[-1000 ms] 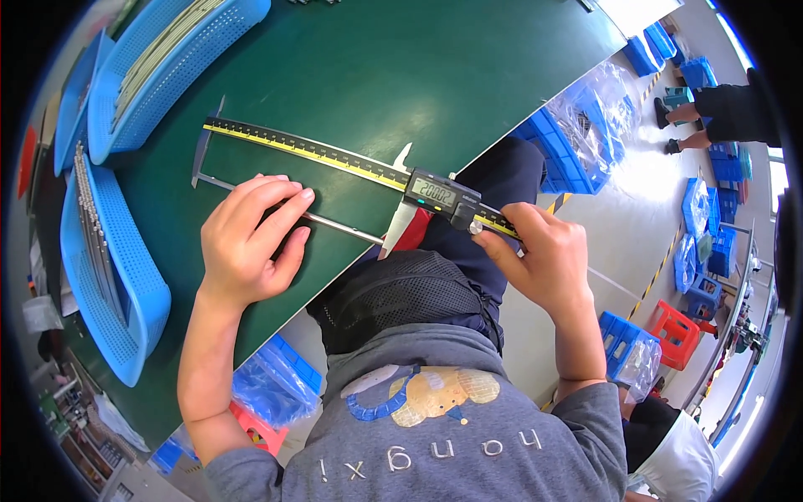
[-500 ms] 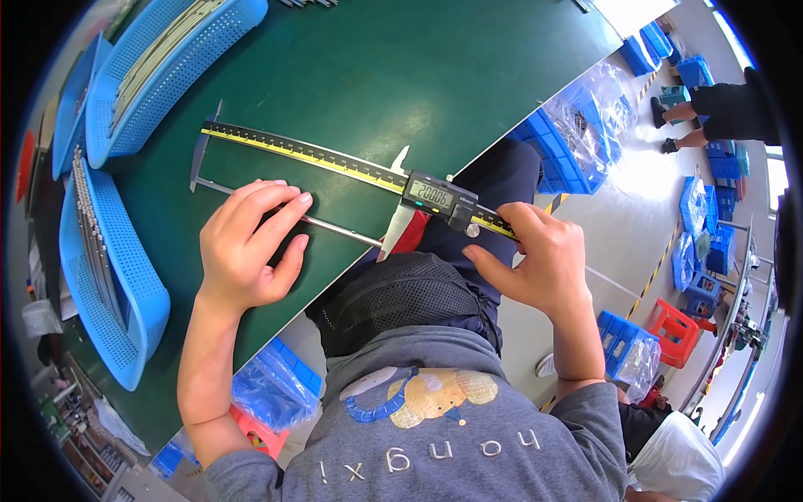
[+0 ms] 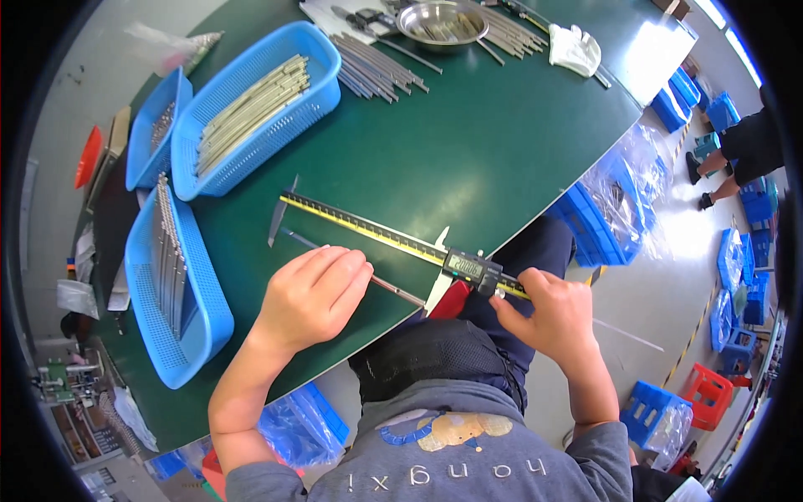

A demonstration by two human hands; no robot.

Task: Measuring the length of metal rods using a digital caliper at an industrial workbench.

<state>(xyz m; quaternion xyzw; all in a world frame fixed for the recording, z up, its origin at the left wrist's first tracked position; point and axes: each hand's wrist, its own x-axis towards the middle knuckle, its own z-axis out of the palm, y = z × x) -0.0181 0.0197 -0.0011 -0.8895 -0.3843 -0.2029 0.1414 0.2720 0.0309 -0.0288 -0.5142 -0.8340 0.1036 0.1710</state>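
My right hand (image 3: 550, 316) grips the end of a long digital caliper (image 3: 364, 224), thumb beside its small display unit. The caliper lies at a slant above the green table, jaws wide apart. A thin metal rod (image 3: 391, 287) runs between the jaws, its near end at the sliding jaw by my lap. My left hand (image 3: 316, 293) is closed over the middle of the rod, fingers together, hiding that part. Whether the rod's far end touches the fixed jaw, I cannot tell. Something red (image 3: 452, 299) shows just behind the sliding jaw.
On the green table (image 3: 502, 142), blue baskets (image 3: 219, 314) of rods stand at left. Loose rods (image 3: 381, 69), a metal bowl (image 3: 442, 23) and a white glove (image 3: 575, 52) lie at the back. Blue crates (image 3: 594, 226) and a person's legs (image 3: 711, 171) are on the right.
The view has shifted, so more of the table's back shows and everything sits lower and further right. My left fingers, spread before, are now drawn together on the rod. My right hand keeps its grip.
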